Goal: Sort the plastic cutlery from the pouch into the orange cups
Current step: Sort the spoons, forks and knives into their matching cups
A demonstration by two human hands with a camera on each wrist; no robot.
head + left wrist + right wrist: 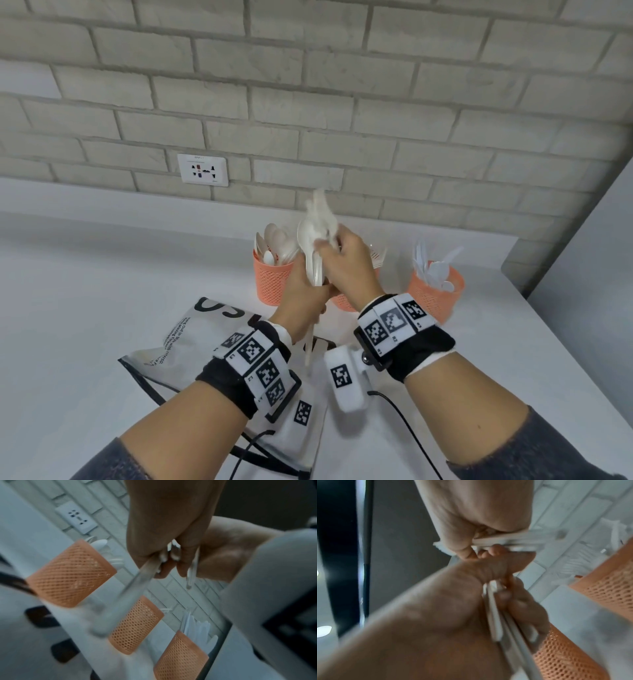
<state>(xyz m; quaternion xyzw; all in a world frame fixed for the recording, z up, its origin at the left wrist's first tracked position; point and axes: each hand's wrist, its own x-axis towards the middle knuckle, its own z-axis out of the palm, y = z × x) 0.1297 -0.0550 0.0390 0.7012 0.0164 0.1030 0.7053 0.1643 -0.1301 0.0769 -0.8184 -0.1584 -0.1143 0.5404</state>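
Note:
My left hand (306, 291) grips a bundle of white plastic cutlery (313, 255) by the handles, held upright above the table. My right hand (337, 255) pinches the upper ends of some pieces in that bundle. In the left wrist view the handles (137, 582) stick out below my left hand (164, 555). In the right wrist view my right hand (476, 547) clamps white pieces (510, 541). Three orange mesh cups stand behind: a left cup (272, 281) of spoons, a middle cup (342, 301) mostly hidden by my hands, and a right cup (435, 291) of knives. The pouch (205, 339) lies flat under my left wrist.
A white tabletop (102, 291) runs back to a brick wall with a socket plate (202, 170). The table's right edge (548, 325) slants close beside the knife cup. Fork tips (376, 255) show above the middle cup. Black cables trail from my wristbands.

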